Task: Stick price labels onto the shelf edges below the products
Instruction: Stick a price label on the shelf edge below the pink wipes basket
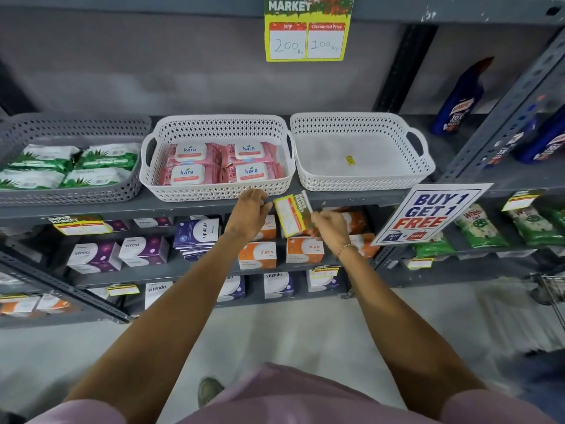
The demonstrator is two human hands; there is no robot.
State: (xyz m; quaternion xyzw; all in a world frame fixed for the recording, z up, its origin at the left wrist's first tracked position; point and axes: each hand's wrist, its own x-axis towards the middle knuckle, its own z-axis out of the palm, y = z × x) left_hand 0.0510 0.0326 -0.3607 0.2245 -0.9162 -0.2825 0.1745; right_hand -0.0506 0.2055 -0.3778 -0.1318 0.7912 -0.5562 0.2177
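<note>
Even, soft light; edges bowed and blurred.

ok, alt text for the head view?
A person's right hand holds a yellow price label at a grey shelf edge while the left hand touches the edge under a white basket of pink Kara wipes.
</note>
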